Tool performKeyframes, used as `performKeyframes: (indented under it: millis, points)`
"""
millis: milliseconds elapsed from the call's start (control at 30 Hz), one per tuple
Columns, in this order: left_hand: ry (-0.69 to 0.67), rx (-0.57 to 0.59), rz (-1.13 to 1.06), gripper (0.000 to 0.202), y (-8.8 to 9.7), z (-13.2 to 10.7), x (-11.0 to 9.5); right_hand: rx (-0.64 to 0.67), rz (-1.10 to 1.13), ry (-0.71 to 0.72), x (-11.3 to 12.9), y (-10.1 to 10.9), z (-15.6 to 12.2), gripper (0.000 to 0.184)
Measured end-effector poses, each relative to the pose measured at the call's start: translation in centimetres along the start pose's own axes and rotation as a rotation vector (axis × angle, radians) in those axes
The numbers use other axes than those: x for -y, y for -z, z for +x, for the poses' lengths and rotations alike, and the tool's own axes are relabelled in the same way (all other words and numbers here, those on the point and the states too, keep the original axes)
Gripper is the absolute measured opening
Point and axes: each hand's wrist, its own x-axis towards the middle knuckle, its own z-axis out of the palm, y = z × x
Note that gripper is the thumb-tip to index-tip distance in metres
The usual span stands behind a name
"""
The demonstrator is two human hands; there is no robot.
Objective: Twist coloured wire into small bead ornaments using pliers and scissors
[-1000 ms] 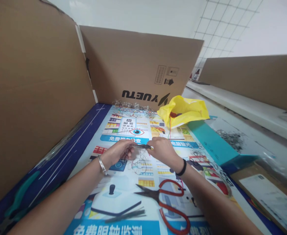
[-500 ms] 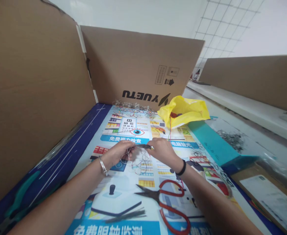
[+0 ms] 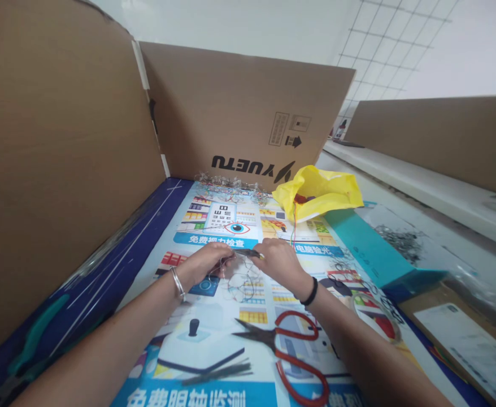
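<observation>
My left hand is closed, its fingers pinching thin wire that hangs below in tangled loops over the printed sheet. A pair of pliers is gripped in my right hand, the dark jaws pointing left and reaching to my left fingertips. Exactly where the jaws meet the wire is too small to make out. Nearer to me lie scissors with red handles, blades pointing left. A small bundle of dark thin strips rests to the left of them.
Cardboard panels stand at the back and left. A yellow bag lies open at the back right. Wire pieces line the back. Teal-handled pliers lie at left, a teal folder and a package at right.
Both hands stay nearly in place, with the pliers still at the left fingertips. The hanging wire loops have shifted slightly.
</observation>
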Motion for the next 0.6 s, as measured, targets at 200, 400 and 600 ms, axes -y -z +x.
performKeyframes:
  millis: [200, 400, 600]
  points:
    - [-0.004, -0.008, -0.011, 0.015, 0.14, 0.21, 0.30, 0.066, 0.074, -0.018, -0.08, -0.08, -0.10, 0.026]
    - [-0.005, 0.011, -0.029, 0.018, 0.49, 0.47, 0.64, 0.091, 0.141, -0.034, -0.29, -0.28, -0.10, 0.027]
    - [0.001, 0.055, -0.081, 0.024, 0.64, 0.01, 0.42, 0.074, 0.120, -0.077, -0.27, -0.33, -0.03, 0.025]
